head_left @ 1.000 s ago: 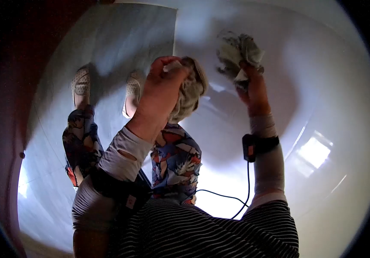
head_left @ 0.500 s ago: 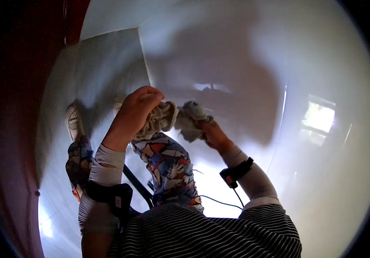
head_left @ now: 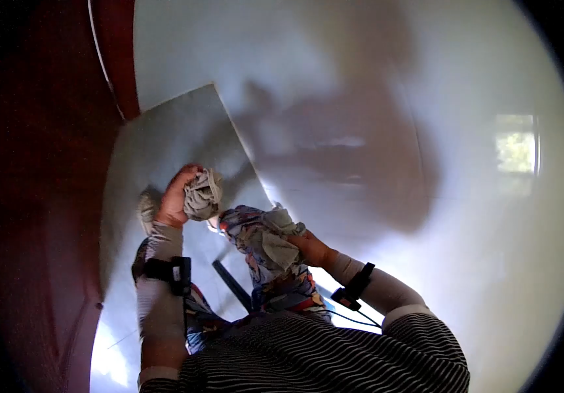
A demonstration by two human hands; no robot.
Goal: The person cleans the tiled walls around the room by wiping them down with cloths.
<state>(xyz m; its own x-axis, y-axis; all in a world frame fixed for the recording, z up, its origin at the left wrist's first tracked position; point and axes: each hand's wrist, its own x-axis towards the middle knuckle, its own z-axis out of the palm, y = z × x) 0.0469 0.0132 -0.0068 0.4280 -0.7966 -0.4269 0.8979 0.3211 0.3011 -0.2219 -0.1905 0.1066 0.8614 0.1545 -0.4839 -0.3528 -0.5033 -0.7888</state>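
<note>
The hands are apart, each clamped on its own cloth: the left hand (head_left: 174, 200) grips a balled cloth (head_left: 204, 195), fingers mostly hidden behind it, and the right hand (head_left: 313, 249) pinches a limp grey cloth (head_left: 280, 250) that hangs in front of the patterned trousers (head_left: 287, 289); whether it touches them I cannot tell. For a sound hold, the left fingers should wrap the whole bunch, while the right would do better gathering the loose folds into the palm, clear of the black strap (head_left: 354, 288) just behind that wrist. Beyond the left hand lie the grey floor (head_left: 164, 141) and a dark red surface (head_left: 39, 196); beyond the right, a pale wall (head_left: 485, 255).
</note>
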